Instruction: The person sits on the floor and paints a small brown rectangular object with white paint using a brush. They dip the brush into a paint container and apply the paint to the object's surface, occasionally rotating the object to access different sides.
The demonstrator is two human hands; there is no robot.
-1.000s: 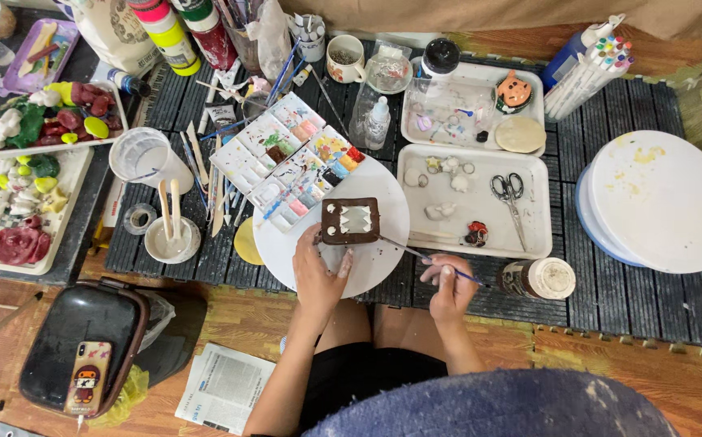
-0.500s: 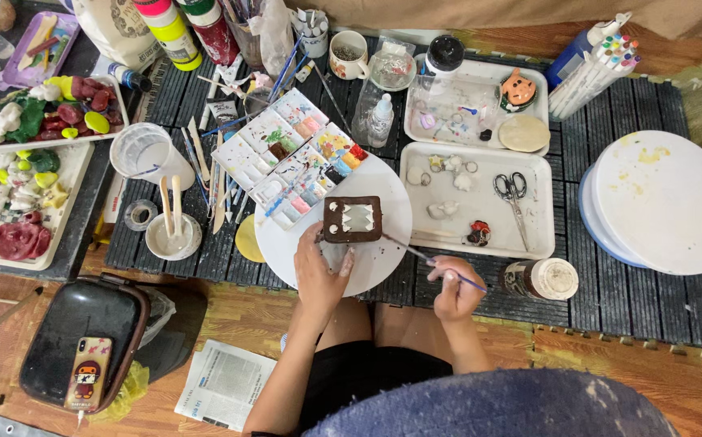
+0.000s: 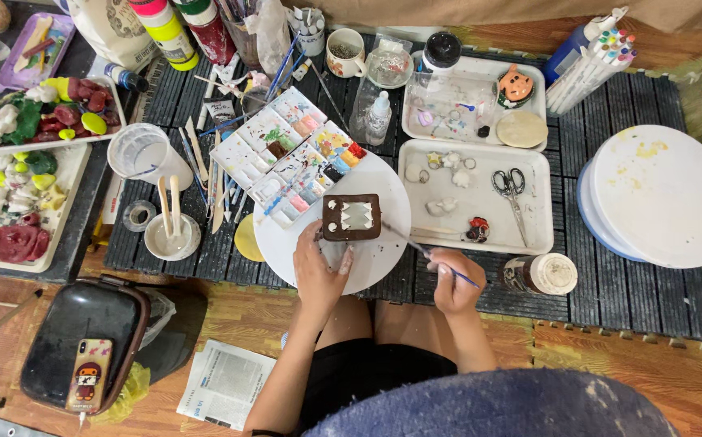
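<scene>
While pinching a thin paintbrush (image 3: pixel 424 252) between closed fingers, right hand (image 3: pixel 453 282) sits at the near edge of the black slatted mat (image 3: pixel 610 283), just off the round white turntable (image 3: pixel 383 202). Brush long axis slanted, bristle tip up-left toward the brown square clay piece (image 3: pixel 352 217), blue handle end down-right past the knuckles. Whether tip touches clay: cannot tell.

Left hand (image 3: pixel 317 271) spread flat on the turntable's near part, fingers loosely open, fingertips just at the clay piece's lower left corner, gripping nothing.

Clay piece flat near the turntable's centre, roughly square, edges almost parallel to the mat's edge, white zigzag panel facing up. Bare white disc open to its right and below.

Crowded on the left: tilted plastic paint palette with many coloured wells (image 3: pixel 290 154) overlapping the turntable's upper left rim. Close on the right: white rectangular tray with scissors and small clay bits (image 3: pixel 541 194). Small lidded jar (image 3: pixel 541 273) just right of the brush hand. Stack of large white discs (image 3: pixel 662 194) well apart at far right.
</scene>
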